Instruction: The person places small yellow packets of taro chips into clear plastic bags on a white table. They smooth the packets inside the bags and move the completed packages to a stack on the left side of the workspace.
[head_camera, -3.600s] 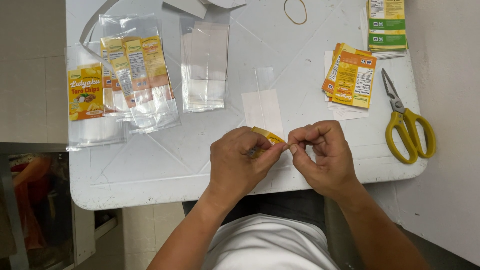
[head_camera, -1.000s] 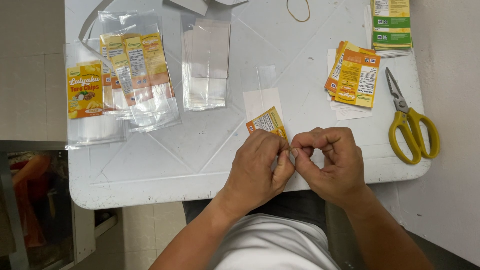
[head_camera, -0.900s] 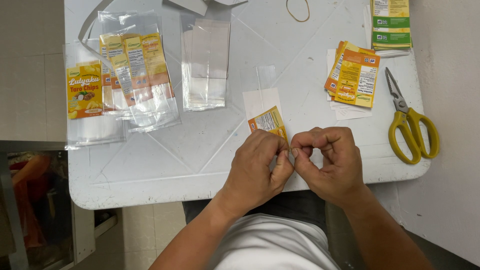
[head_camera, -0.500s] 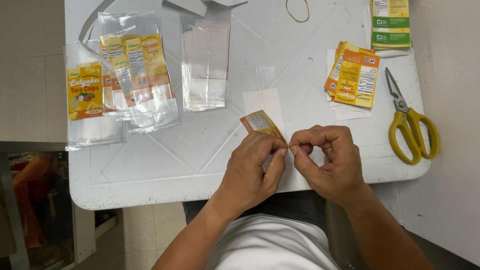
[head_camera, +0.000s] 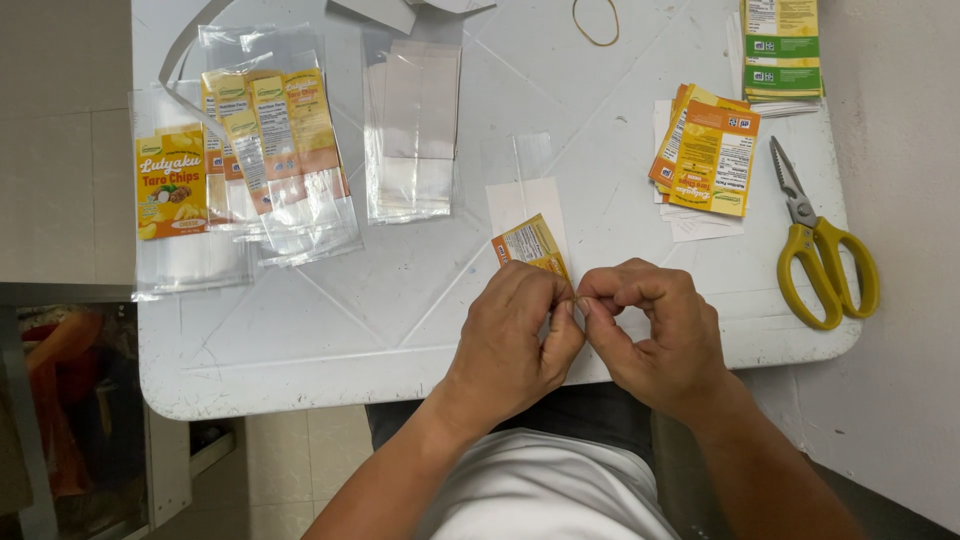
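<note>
Table (head_camera: 420, 300): white plastic, matt, creased. Bags (head_camera: 410, 130): clear glossy plastic film. Labels (head_camera: 712, 155): printed yellow paper, slight sheen. Scissors (head_camera: 820, 250): bright metal blades, smooth yellow plastic handles. Rubber band (head_camera: 595, 20): tan

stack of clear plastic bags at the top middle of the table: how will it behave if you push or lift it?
The clear bag stack looks thin and glossy, so a push would probably slide or fan the top sheets rather than move the stack as one. The bags lie flat and limp on the white table, so lifted by an edge they would likely droop. Probably very light.
</note>
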